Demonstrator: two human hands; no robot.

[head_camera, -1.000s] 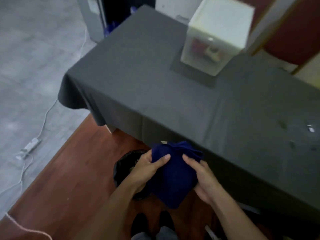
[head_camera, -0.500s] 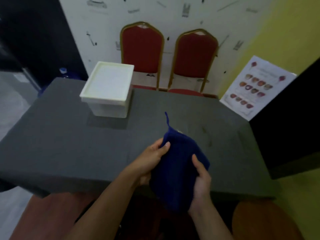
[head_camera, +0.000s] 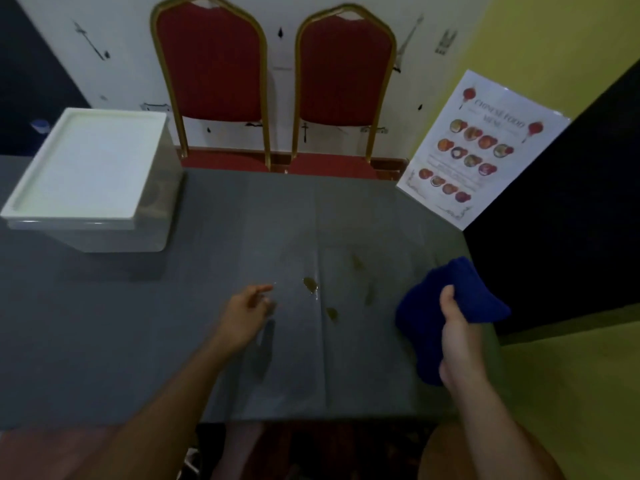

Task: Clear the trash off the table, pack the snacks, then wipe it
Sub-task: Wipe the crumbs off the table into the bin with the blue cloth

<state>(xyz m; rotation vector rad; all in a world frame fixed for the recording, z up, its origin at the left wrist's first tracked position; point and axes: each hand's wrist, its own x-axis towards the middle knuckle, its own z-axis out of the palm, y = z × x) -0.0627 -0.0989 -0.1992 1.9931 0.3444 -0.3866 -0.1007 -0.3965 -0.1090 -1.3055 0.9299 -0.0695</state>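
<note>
A dark blue cloth (head_camera: 460,299) is bunched in my right hand (head_camera: 457,334), held just above the right end of the grey table (head_camera: 138,323). My left hand (head_camera: 246,313) rests empty over the table's middle, fingers loosely apart, one finger pointing right. Several brownish wet stains (head_camera: 310,284) mark the tabletop between my two hands, near a crease in the grey cover. A white lidded plastic box (head_camera: 86,168) stands shut at the table's far left.
Two red chairs with gold frames (head_camera: 214,81) stand against the wall behind the table. A printed food menu sheet (head_camera: 478,147) leans at the far right corner. A yellow wall and a dark panel close off the right side.
My left hand has let go of the cloth and moved left over the table. My right hand has carried the cloth to the right. The view has come closer to the stained tabletop.
</note>
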